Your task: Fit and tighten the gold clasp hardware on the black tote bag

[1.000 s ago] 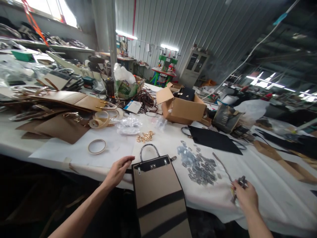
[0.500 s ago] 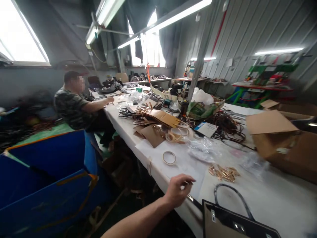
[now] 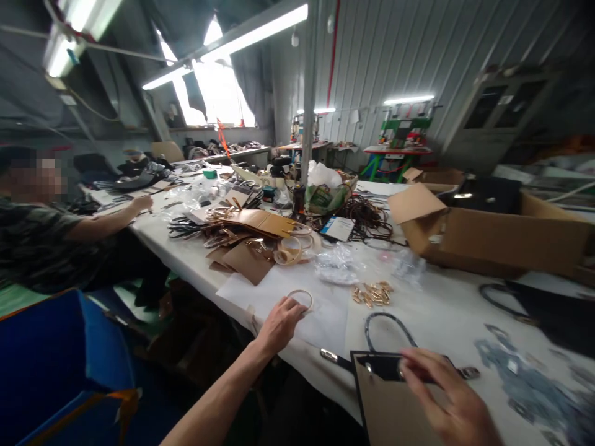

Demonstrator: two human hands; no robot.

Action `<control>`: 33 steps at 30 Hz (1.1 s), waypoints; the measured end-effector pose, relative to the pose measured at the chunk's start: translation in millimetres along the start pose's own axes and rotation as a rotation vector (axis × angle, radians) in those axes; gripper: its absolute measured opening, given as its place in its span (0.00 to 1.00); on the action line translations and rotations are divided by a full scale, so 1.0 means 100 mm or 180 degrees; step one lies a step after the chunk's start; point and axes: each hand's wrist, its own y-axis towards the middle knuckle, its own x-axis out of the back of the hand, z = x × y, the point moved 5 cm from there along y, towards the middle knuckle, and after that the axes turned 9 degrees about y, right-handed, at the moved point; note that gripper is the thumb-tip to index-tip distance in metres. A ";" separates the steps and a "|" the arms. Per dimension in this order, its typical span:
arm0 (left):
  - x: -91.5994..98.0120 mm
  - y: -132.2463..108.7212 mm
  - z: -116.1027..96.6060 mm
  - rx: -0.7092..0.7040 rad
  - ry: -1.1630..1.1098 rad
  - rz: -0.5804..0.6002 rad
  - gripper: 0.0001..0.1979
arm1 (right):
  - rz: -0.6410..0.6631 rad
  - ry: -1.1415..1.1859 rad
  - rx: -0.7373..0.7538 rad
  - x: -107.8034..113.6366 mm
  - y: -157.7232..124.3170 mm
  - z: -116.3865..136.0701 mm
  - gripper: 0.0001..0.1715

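Observation:
A tan handbag with black trim (image 3: 395, 409) lies at the near edge of the white table (image 3: 446, 310), its black loop handle (image 3: 385, 325) pointing away from me. My right hand (image 3: 439, 390) rests with spread fingers on the bag's black top band. My left hand (image 3: 281, 322) reaches across the table edge, and its fingertips touch a thin ring of tape (image 3: 301, 298) lying on white paper. A black strap with a metal end (image 3: 332, 357) sticks out left of the bag.
Gold metal clips (image 3: 372, 293) lie beyond the bag and grey metal parts (image 3: 525, 384) to its right. An open cardboard box (image 3: 483, 232) stands at the back right. Brown leather pieces (image 3: 251, 241) pile up to the left. A person (image 3: 56, 229) sits further left beside a blue bin (image 3: 56, 365).
The view swung left and then partly back. My left hand moved from the bag's strap to the tape ring. My right hand came in and landed on the bag's top.

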 end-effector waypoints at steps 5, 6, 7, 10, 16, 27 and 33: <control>0.20 -0.11 -0.49 -0.0395 -0.0140 -0.0090 0.14 | 0.1038 -0.0509 0.0786 -1.06 0.03 0.38 0.17; 0.23 -0.14 -0.54 -0.0452 -0.0133 -0.0082 0.14 | 0.0989 -0.0512 0.0803 -1.17 0.04 0.39 0.16; 0.25 -0.15 -0.58 -0.0492 -0.0118 -0.0069 0.14 | 0.0918 -0.0519 0.0808 -1.25 0.04 0.39 0.15; 0.28 -0.19 -0.64 -0.0561 -0.0021 -0.0029 0.15 | 0.0821 -0.0602 0.0819 -1.31 0.01 0.33 0.09; 0.20 -0.17 -0.66 -0.0580 0.0276 0.0004 0.16 | 0.0891 -0.0717 0.0981 -1.20 -0.09 0.30 0.09; -0.18 -0.02 -0.65 -0.1094 0.0087 0.0613 0.24 | 0.0807 -0.0580 0.0627 -1.11 -0.14 -0.20 0.12; -0.34 0.04 -0.68 -0.0864 -0.0326 0.0632 0.16 | 0.0741 -0.0537 0.0538 -1.10 -0.10 -0.27 0.13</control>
